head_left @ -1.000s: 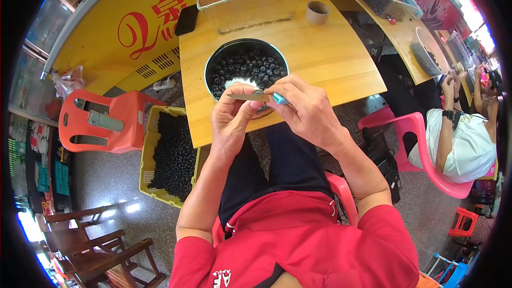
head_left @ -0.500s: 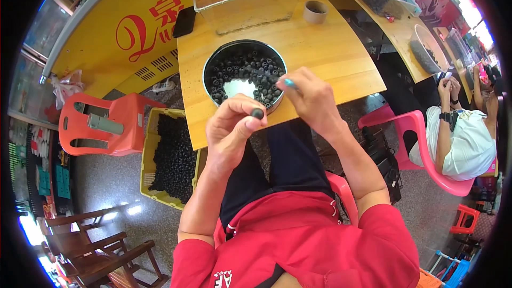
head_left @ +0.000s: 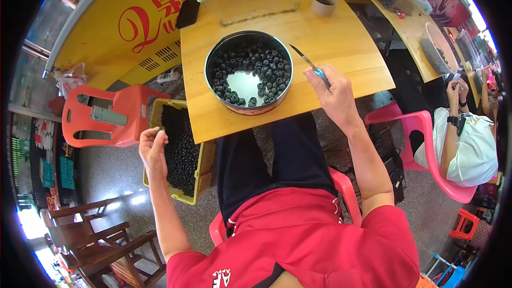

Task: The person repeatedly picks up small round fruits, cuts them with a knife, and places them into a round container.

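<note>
My right hand [head_left: 337, 95] is closed around the blue handle of a small knife [head_left: 302, 55], its thin blade pointing up and left over the table. To its left, a round dark-walled pot [head_left: 248, 109] stands near the table's front edge. Many small round black pieces [head_left: 273, 69] lie in it, some with a hole, and its pale bottom shows. My left hand [head_left: 153, 149] is over the left edge of a yellow crate [head_left: 205, 168], with fingertips pinched on a small dark piece [head_left: 159, 129]. Inside the crate is a heap of small black pieces [head_left: 181, 160].
On the wooden table [head_left: 341, 53] stand a clear plastic bin [head_left: 256, 2], a brown cup [head_left: 324, 4] and a black phone [head_left: 188, 12]. A red plastic chair [head_left: 130, 117] stands left of the crate. At right, a person in a white shirt [head_left: 466, 146] sits on a pink chair [head_left: 410, 128].
My left hand has moved from in front of the pot, leftward and down to the crate, with a dark piece. My right hand has shifted right with the knife, whose blade now shows.
</note>
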Motion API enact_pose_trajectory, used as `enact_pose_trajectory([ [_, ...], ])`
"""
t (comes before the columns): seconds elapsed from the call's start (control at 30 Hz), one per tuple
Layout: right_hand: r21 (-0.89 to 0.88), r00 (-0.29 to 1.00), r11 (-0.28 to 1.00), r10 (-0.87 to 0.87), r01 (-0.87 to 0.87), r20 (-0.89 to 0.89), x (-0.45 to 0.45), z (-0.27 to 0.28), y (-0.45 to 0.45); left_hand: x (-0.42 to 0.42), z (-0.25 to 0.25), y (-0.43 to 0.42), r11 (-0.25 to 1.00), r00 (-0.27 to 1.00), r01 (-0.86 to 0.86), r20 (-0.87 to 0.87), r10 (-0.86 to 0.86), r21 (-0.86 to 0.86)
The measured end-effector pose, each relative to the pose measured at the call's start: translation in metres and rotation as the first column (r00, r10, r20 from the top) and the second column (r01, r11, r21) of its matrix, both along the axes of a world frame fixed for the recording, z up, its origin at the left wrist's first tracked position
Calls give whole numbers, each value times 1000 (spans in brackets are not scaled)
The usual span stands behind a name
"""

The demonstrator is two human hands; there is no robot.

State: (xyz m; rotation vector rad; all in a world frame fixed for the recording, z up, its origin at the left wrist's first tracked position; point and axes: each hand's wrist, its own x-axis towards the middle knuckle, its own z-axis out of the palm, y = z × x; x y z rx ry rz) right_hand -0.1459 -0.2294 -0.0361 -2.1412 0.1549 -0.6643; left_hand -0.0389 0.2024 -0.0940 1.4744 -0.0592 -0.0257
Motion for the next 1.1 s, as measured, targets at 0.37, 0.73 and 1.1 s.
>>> enact_pose_trajectory([
  [0.37, 31, 1000, 1000, -7, 6, 18, 0, -6, -9, 15, -52, 51, 889, 996, 14, -80, 26, 457],
  [0.73, 53, 1000, 998, 19, -18, -24, 1, -9, -5, 6, -74, 66, 709, 989, 15, -115, 94, 705],
  [1.1, 37, 1000, 999, 10, -9, -24, 0, -11, -7, -1, -83, 72, 197, 991, -98, 114, -70, 975],
])
